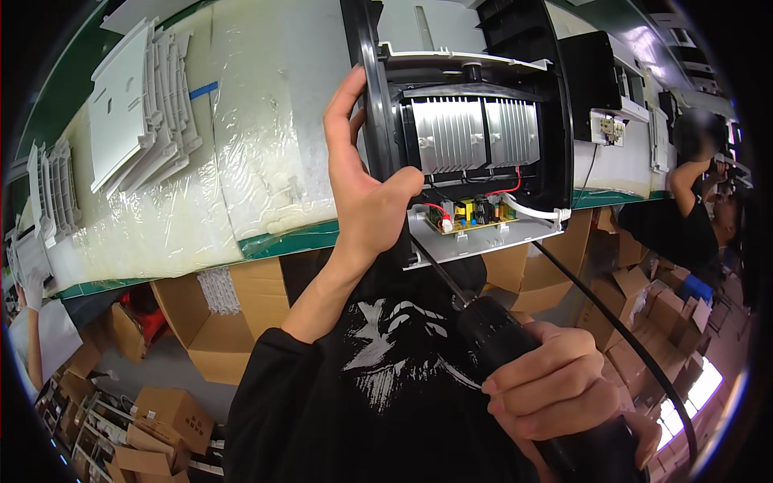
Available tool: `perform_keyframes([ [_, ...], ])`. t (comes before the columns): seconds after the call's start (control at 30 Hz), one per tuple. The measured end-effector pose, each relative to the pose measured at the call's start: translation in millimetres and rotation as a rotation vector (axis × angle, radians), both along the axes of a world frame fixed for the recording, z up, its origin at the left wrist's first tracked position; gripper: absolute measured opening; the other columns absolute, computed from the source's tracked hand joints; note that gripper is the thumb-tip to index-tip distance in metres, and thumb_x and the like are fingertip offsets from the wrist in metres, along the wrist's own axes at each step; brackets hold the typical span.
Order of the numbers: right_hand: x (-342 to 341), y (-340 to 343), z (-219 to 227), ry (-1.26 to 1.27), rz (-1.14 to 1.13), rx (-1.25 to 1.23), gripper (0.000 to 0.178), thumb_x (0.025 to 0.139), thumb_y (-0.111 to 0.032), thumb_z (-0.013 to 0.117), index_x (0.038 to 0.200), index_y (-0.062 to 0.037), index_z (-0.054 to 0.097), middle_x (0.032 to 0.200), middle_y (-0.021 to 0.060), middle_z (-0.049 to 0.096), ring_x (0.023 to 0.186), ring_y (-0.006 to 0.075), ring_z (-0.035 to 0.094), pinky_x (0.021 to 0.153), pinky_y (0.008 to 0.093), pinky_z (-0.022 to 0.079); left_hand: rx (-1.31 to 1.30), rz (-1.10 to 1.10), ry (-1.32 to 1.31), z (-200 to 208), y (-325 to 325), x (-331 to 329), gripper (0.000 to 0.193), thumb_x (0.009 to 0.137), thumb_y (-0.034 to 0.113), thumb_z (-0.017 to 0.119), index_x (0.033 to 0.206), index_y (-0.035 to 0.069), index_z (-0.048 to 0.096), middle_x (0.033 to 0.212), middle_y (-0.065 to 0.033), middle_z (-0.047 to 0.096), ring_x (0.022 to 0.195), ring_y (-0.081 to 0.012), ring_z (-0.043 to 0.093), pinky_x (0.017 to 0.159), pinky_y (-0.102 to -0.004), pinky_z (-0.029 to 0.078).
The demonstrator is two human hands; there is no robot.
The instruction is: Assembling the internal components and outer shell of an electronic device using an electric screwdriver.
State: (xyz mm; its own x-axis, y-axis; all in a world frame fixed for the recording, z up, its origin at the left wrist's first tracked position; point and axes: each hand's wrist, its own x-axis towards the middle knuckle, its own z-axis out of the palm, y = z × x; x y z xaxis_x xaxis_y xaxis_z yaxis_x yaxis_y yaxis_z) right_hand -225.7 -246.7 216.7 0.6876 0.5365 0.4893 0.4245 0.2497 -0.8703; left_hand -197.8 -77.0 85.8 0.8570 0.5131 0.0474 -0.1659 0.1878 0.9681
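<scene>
My left hand [366, 189] grips the left side of a black appliance housing [380, 113], thumb bent over its frame and fingers along the outer edge. Inside the housing sit silver finned heat sinks [451, 135]. Below them, a small circuit board [467, 216] with red and white wires rests by a white panel [483, 243]. In my right hand [555, 386] is a black electric screwdriver [491, 334], its long shaft slanting up to the housing's lower left corner. The tip is hidden behind the panel's edge, so I cannot tell whether it touches a screw.
White plastic panels [133, 109] lie stacked on the left of the bench, near a slatted white part [55, 189]. Another black unit [592, 80] stands to the right. A black cable [620, 326] hangs beside my right hand. Cardboard boxes [217, 322] are below the bench edge; other people work at both sides.
</scene>
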Motion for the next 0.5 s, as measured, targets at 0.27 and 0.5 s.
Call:
perform_keyframes([
  [0.27, -2.2, 11.1, -11.0, 0.081, -0.088, -0.05, 0.012, 0.07, -0.004, 0.072, 0.072, -0.0088, 0.061, 0.062, 0.0059, 0.066, 0.061, 0.0193, 0.067, 0.045, 0.0243, 0.021, 0.006, -0.003, -0.013, -3.9, 0.9, -0.7, 0.086, 0.059, -0.005, 0.053, 0.142, -0.001, 0.031, 0.144, -0.0133, 0.033, 0.128, -0.0252, 0.038, 0.11, -0.0377, 0.028],
  [0.5, -3.1, 22.2, -21.9, 0.062, -0.132, 0.011, 0.01, 0.071, -0.004, 0.072, 0.071, -0.0089, 0.063, 0.062, 0.0061, 0.066, 0.061, 0.02, 0.066, 0.042, 0.0244, 0.021, 0.03, -0.01, -0.017, -3.3, 2.5, 0.5, 0.086, 0.06, -0.006, 0.053, 0.142, -0.003, 0.028, 0.143, -0.0172, 0.029, 0.132, -0.0287, 0.033, 0.112, -0.0389, 0.024],
])
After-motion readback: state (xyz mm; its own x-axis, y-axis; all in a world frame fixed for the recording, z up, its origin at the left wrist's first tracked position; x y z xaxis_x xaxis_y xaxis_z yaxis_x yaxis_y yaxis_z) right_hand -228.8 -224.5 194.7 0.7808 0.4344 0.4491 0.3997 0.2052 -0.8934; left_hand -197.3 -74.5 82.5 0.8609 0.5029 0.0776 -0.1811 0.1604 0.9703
